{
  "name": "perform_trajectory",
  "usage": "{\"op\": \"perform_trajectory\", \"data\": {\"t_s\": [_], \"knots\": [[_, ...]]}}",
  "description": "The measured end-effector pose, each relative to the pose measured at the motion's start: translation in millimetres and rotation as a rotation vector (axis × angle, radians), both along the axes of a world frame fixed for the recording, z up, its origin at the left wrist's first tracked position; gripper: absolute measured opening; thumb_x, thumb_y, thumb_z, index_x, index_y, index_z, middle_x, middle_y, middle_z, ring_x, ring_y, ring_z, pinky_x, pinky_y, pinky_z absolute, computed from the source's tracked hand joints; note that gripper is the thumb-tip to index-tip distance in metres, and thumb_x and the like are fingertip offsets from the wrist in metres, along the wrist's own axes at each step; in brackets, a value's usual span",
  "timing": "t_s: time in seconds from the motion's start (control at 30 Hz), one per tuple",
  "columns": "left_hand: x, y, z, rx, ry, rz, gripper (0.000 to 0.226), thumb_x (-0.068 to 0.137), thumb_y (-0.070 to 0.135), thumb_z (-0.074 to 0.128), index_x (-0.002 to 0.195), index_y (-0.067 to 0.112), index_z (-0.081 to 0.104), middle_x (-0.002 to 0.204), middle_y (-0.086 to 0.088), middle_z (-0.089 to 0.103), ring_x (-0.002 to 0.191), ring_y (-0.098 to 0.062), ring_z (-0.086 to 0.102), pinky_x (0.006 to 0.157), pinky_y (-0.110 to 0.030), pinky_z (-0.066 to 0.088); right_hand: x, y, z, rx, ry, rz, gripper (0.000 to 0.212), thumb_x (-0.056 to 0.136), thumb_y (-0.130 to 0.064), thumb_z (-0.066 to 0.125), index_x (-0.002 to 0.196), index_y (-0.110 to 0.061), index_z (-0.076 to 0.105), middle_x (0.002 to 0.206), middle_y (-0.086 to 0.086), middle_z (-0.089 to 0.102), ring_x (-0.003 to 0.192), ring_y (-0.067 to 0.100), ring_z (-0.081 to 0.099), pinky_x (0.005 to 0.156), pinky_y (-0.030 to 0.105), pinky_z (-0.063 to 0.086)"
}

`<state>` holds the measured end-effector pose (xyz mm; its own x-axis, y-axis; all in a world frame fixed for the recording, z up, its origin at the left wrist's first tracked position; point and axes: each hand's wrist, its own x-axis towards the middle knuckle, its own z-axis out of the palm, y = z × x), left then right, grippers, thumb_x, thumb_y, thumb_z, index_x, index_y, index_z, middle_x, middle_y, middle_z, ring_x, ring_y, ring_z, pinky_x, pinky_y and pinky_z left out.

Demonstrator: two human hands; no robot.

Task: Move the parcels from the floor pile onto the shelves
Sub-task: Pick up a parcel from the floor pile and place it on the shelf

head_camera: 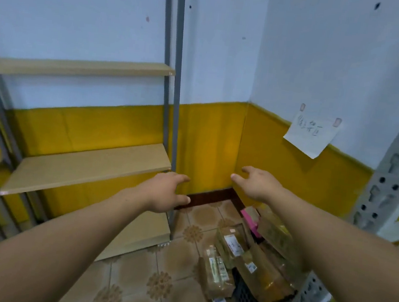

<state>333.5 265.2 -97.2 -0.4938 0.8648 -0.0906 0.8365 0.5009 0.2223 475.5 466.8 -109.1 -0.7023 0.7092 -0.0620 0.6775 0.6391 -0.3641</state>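
Note:
A pile of brown cardboard parcels (243, 261) lies on the tiled floor at the lower right, partly in a black crate (249, 301); a pink parcel (251, 221) sits at its far end. On the left stands a shelf unit with bare wooden boards: a top board (79, 68), a middle board (88, 166) and a low board (140, 233). My left hand (164, 192) and my right hand (255, 182) are stretched out in front of me, fingers relaxed, holding nothing, above the floor near the corner. My right forearm hides part of the pile.
A grey shelf post (174, 99) rises just beyond my left hand. A perforated metal upright (384, 182) of another rack stands at the right edge. A paper note (311, 135) is taped to the right wall. The corner walls are white above, yellow below.

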Motion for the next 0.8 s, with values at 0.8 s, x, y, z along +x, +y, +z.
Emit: {"op": "perform_trajectory", "data": {"t_s": [0.8], "knots": [[-99.0,374.4,-161.2,-0.388,-0.283,-0.685,0.060,0.083,0.055,0.054,0.138,0.033,0.045,0.140,0.006,0.051,0.122,-0.015,0.051,0.100,-0.037,0.046,38.5,201.1,-140.6,-0.299,-0.221,-0.908,0.072,0.100,-0.061,0.031,0.153,-0.012,0.029,0.156,0.011,0.035,0.140,0.032,0.037,0.111,0.043,0.035]]}}
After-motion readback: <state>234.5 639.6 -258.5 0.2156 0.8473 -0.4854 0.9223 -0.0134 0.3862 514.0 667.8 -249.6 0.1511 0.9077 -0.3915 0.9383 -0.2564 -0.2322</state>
